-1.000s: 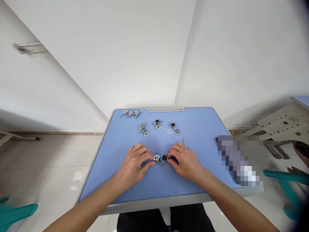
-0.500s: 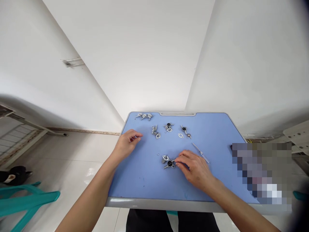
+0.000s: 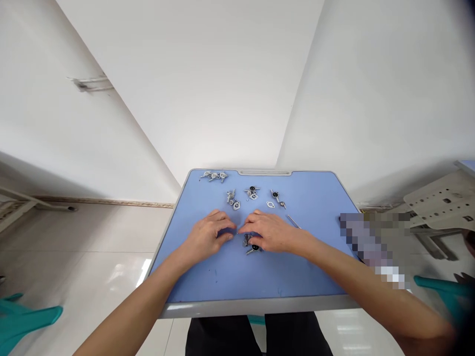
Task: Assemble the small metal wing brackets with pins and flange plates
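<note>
My left hand (image 3: 211,235) is over the middle of the blue tabletop, thumb and fingers apart, holding nothing I can see. My right hand (image 3: 274,231) faces it from the right with index finger and thumb spread. Between the two sets of fingertips is a tiny light-coloured piece (image 3: 237,233), too small to name; the right index finger is closest to it. Partly under the right hand lies a small metal fitting with a black round centre (image 3: 254,248) and a stub pipe. A loose metal piece (image 3: 245,240) sits beside it, half hidden by the thumb.
Further back lie metal part groups (image 3: 230,197), a black-centred fitting (image 3: 252,189), another black-centred fitting (image 3: 275,195) and a flat oval plate (image 3: 270,204). Several fittings (image 3: 214,176) line the far left edge. A thin screwdriver (image 3: 293,221) is partly behind my right hand.
My right hand has let go of the black-centred fitting and moved left and away from me. My left hand has moved right, toward the tiny piece. The view has shifted slightly.
</note>
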`<state>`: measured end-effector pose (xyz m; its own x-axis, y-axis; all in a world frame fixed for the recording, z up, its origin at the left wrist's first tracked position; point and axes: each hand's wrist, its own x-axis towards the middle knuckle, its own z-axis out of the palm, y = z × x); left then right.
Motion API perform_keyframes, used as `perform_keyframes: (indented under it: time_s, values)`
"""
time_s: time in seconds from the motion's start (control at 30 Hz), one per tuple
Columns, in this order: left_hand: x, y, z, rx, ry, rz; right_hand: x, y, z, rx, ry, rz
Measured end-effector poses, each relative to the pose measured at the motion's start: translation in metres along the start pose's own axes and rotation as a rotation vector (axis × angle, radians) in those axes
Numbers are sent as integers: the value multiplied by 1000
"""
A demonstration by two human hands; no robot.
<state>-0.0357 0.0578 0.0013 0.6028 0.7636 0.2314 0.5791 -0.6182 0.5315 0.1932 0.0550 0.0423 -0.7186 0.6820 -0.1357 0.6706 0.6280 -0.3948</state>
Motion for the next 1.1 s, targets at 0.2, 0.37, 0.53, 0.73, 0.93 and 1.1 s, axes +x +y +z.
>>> perform_keyframes:
  time_s: [0.2,0.37,0.53,0.73,0.93,1.1]
  values:
    - [-5,23,9,-26,-43,27,3,3,5,103,-15,47]
    - [-4,33,23,52,-63,56,-4,11,7,114,-8,26]
    - [-3,30,24,36,-53,101,-16,17,12,59,51,-45]
    - [3,28,22,61,-105,118,-18,26,27,9,183,-57]
    - [11,28,27,1,-64,-27,-26,27,34,-52,277,44]
    - [17,30,17,-398,-26,-368,-34,20,38,8,470,20]
